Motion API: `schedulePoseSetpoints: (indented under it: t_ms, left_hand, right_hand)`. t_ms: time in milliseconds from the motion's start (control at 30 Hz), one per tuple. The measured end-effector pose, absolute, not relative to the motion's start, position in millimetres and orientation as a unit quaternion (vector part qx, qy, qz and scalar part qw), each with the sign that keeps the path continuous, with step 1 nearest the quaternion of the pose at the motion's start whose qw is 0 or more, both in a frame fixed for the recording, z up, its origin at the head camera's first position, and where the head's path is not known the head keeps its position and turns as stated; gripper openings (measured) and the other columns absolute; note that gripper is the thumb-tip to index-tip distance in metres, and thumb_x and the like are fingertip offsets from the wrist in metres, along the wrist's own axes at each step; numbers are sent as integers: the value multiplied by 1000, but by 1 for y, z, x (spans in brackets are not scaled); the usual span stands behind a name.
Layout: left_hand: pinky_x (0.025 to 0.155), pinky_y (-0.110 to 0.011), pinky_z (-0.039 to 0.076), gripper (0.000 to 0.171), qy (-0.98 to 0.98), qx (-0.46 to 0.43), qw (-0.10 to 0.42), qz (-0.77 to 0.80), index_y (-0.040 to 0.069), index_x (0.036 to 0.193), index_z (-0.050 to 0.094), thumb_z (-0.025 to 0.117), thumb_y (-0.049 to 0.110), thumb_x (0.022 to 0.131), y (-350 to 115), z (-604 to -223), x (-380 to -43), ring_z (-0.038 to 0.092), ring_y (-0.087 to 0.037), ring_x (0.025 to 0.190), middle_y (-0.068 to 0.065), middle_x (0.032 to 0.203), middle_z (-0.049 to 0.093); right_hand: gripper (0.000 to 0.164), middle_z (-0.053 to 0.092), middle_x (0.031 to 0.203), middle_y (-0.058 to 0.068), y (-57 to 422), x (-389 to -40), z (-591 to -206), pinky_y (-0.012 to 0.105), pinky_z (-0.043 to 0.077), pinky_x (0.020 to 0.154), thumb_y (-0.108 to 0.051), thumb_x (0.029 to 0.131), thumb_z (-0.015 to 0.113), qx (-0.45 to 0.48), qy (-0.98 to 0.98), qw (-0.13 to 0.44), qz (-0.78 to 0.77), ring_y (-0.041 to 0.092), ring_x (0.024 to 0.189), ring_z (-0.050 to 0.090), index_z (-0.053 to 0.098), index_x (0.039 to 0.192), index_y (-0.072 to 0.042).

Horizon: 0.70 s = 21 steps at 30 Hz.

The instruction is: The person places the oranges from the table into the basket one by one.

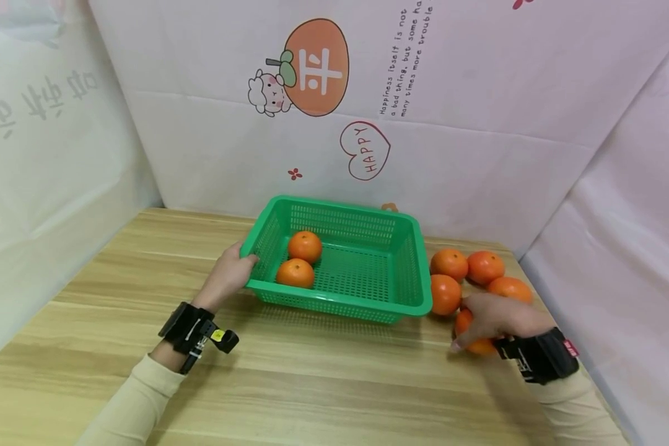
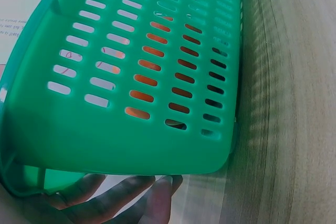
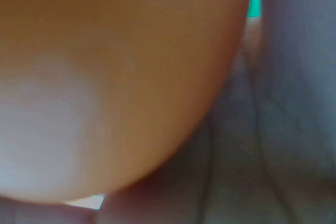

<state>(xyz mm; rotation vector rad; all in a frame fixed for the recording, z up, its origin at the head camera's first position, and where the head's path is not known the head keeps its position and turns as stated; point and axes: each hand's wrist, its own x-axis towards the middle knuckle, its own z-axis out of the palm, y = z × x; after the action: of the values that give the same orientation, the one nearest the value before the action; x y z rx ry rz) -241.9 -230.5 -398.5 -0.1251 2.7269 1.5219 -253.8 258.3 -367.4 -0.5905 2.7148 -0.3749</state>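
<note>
A green plastic basket (image 1: 340,300) sits on the table with two oranges inside, one orange (image 1: 305,246) just behind the other orange (image 1: 295,274). My left hand (image 1: 227,274) grips its left rim, thumb over the edge; in the left wrist view the fingers (image 2: 126,195) lie along the outer wall (image 2: 131,145). To the right of the basket, my right hand (image 1: 493,316) grips an orange (image 1: 482,347) with thumb and fingers around it. That orange (image 3: 115,77) fills much of the right wrist view against the palm. Part of it is hidden under the hand.
Several more oranges (image 1: 485,267) cluster behind the right hand, the closest orange (image 1: 445,295) right at the basket's right side. The wooden table (image 1: 312,378) is bounded by a printed cloth backdrop (image 1: 201,142) behind and white cloth (image 1: 635,217) on the right.
</note>
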Motion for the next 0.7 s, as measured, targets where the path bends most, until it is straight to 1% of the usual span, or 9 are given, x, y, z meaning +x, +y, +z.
schedulePoseSetpoints:
  t_ms: [100,167,333,500,600,700]
  left_hand:
    - [104,-52,49,57,873,-41,9,486,-1,160,36,39,22,108,-230,-398,-242,57,-37,126,-27,151,53]
    - [105,-53,49,56,874,-41,7,485,-1,159,36,39,22,108,-230,-398,-241,57,-37,126,-27,151,53]
    - [105,-52,49,57,874,-41,6,484,-2,159,36,40,22,108,-230,-397,-241,57,-37,126,-27,151,53]
    - [106,-53,49,57,874,-42,9,484,-1,160,35,39,23,108,-230,-396,-240,56,-37,127,-27,152,52]
    - [107,-55,48,57,873,-41,10,485,-1,161,34,39,23,109,-230,-397,-240,56,-38,128,-27,153,51]
    - [106,-54,48,57,873,-42,12,486,0,161,34,39,23,109,-230,-397,-240,56,-37,128,-27,153,51]
  right_hand:
    - [128,40,164,15,258,-254,-368,63,35,118,-59,54,99,-207,956,172,-117,32,142,42,44,160,-14]
    - [130,39,165,18,257,-255,-369,64,35,118,-61,54,99,-206,957,173,-105,34,143,42,44,159,-10]
    - [134,36,167,23,256,-256,-370,66,33,119,-62,54,99,-211,959,166,-91,38,145,40,41,159,-3]
    - [135,37,167,21,255,-256,-370,66,33,119,-56,53,101,-208,958,169,-104,36,143,41,38,162,-7]
    - [133,38,166,18,256,-257,-372,65,35,118,-52,53,102,-198,958,174,-111,33,140,43,39,162,-10]
    - [129,41,164,17,257,-258,-373,62,37,116,-50,55,102,-190,958,182,-112,31,136,44,41,161,-10]
